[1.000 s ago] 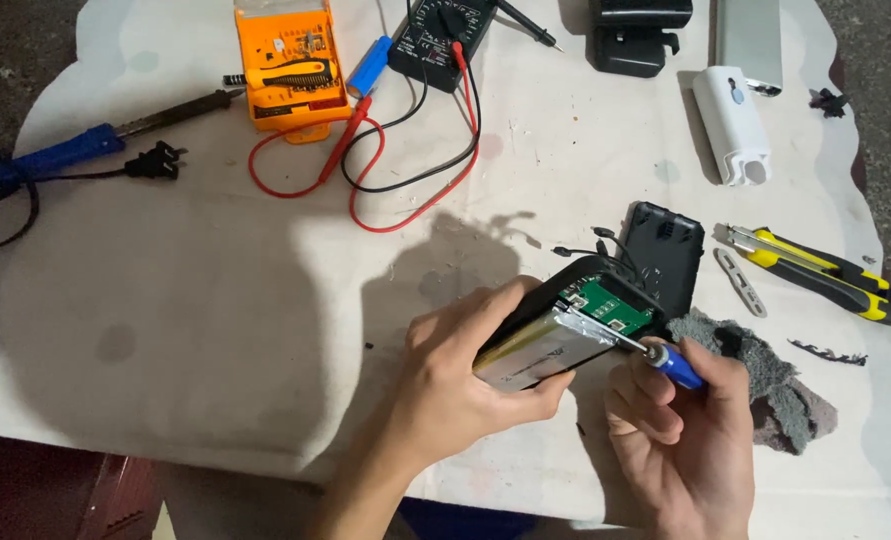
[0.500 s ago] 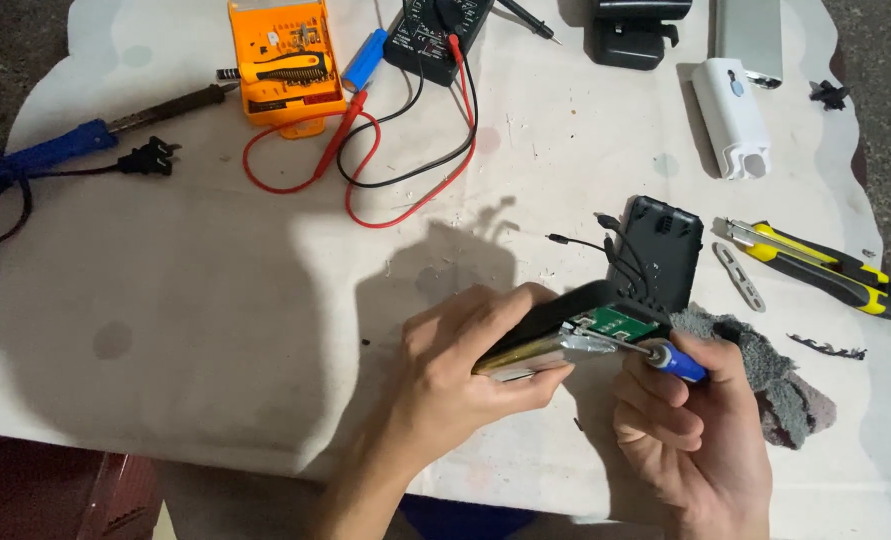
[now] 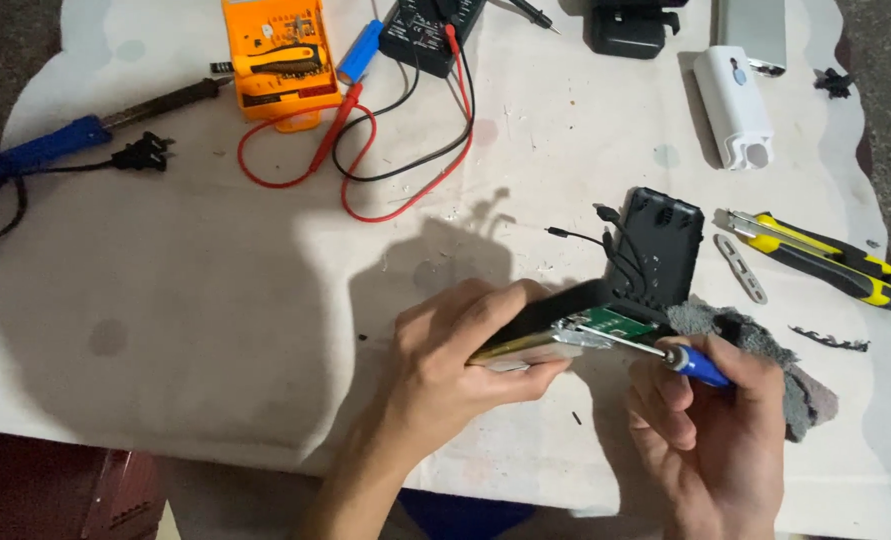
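The left hand (image 3: 455, 350) had tipped the open power bank (image 3: 550, 335) flatter since before, fingers wrapped around it. The right hand (image 3: 710, 430), at four o'clock, pinched a blue screwdriver (image 3: 665, 352), its tip on the green circuit board (image 3: 613, 323).

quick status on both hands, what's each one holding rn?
Left hand: closed around the flat opened device with the green circuit board.
Right hand: closed on the blue-handled screwdriver, tip at the board.
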